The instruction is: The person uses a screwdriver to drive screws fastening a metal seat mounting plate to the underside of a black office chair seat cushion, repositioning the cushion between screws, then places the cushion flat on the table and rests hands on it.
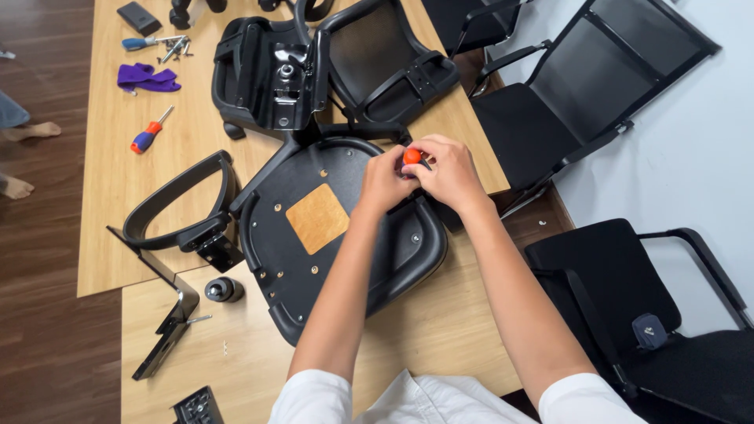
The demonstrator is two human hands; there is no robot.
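A black chair seat (314, 267) lies upside down on the wooden table (440, 330), with a bare wood square (316, 217) in its middle. Both hands meet at the seat's far right edge. My right hand (449, 171) is closed around a screwdriver with an orange handle (411, 156), held upright. My left hand (383, 180) wraps the same screwdriver lower down, beside the right hand. The screwdriver's tip is hidden by my fingers. A black armrest (177, 206) is attached at the seat's left side.
A second black chair seat and backrest (314, 71) lie at the table's far end. A red and blue screwdriver (149, 133), a purple cloth (147, 77), loose bolts (174, 49) and a black cylinder (223, 290) lie about. Assembled black chairs (628, 298) stand on the right. Another person's bare feet (31, 129) are at left.
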